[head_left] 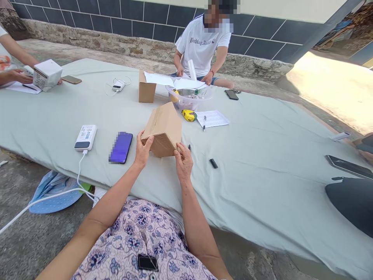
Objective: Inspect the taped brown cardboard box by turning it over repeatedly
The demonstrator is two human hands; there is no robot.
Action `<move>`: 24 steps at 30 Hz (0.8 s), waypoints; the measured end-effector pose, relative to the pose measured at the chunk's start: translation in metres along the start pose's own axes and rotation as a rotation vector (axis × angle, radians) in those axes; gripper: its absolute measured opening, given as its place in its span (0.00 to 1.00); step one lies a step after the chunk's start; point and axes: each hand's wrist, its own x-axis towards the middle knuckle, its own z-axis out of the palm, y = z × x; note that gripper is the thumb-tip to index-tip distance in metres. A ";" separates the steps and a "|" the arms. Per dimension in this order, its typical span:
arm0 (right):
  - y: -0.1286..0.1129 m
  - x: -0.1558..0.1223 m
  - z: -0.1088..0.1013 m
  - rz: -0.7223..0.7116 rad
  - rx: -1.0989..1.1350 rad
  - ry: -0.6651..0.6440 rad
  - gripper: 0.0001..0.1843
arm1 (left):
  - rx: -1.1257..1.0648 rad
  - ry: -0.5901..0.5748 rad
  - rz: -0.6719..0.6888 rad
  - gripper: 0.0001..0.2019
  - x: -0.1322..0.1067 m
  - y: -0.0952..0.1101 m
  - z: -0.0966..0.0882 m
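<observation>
A closed brown cardboard box (166,123) is tilted between my two hands above the table's near side. My left hand (142,151) grips its left near corner, thumb on the edge. On the right near corner, my right hand (183,160) is closed with the thumb and fingers on the cardboard. A seam runs along the upper face. Just right of my right hand lies a dark pen (189,147), partly hidden, and farther right a small black object (213,163). A phone with a purple screen (121,147) rests left of my left hand.
A cabled white power bank (85,137) lies at left. Beyond the box are a yellow tape measure (189,115), a printed sheet (215,119), a plastic basin (189,102) and another cardboard box (146,93). A person (204,42) sits opposite; another at far left holds a white box (47,74).
</observation>
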 end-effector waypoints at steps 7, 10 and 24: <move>-0.010 -0.001 -0.007 -0.151 0.016 0.060 0.19 | -0.167 -0.014 -0.236 0.34 0.000 -0.013 -0.007; -0.013 -0.003 -0.008 -0.186 0.045 0.060 0.17 | -0.183 -0.028 -0.285 0.33 0.000 -0.015 -0.007; -0.016 -0.005 -0.009 -0.173 0.078 0.158 0.16 | 0.028 -0.056 -0.232 0.27 -0.008 -0.005 -0.004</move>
